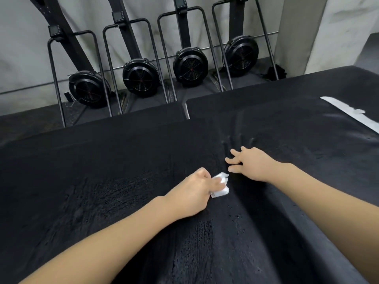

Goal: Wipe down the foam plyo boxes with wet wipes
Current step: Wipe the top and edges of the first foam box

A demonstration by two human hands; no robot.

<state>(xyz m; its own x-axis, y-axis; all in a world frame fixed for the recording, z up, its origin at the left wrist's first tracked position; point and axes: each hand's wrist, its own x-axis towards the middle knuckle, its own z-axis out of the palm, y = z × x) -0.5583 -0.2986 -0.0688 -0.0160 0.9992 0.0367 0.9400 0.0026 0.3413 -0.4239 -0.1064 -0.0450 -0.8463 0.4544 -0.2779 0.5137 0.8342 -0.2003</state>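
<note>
The left hand grips a crumpled white wet wipe, its fingers curled and clamped on the wipe, which is pressed against the top of the black foam plyo box. The wipe protrudes just beyond the fingertips toward the right hand. The right hand lies flat on the same dark top, its fingers straight and spread apart, holding nothing; their tips sit near the wipe but apart from it. Ahead of both sets of fingers, a second black box adjoins the first, with a seam between them. Scattered droplets and streaks show on the foam just behind the left hand's fingers. A strip of white tape lies well off to the right of the right fingers. Far beyond the fingers, four black fan-wheel machines stand along a grey wall.
</note>
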